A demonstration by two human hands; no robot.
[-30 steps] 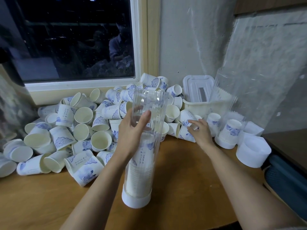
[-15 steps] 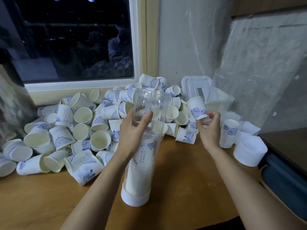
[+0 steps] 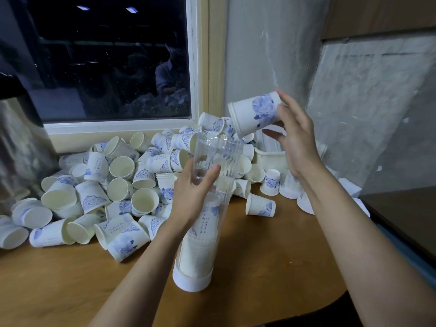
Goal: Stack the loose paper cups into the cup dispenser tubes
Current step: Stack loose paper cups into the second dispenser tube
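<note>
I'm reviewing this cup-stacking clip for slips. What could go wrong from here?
1. The cup in the right hand is tilted beside the mouth of the tube; it might catch the rim and fall.
2. The tall tube stands on a small white base, steadied only by the left hand; a hard push could tip it.

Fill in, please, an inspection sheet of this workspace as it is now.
Surface: brown wooden table, carries everything.
Job's things: clear plastic dispenser tube upright on a white base, partly filled with stacked cups; white paper cup with blue flower print tilted, above and right of the tube's mouth; heap of loose paper cups left of and behind the tube.
Clutter: white plastic basket behind the tube, to the right.
Hands: left hand grips the tube; right hand holds the tilted cup.
Cables: nothing seen.
Surroundings: dark window, grey wall.
</note>
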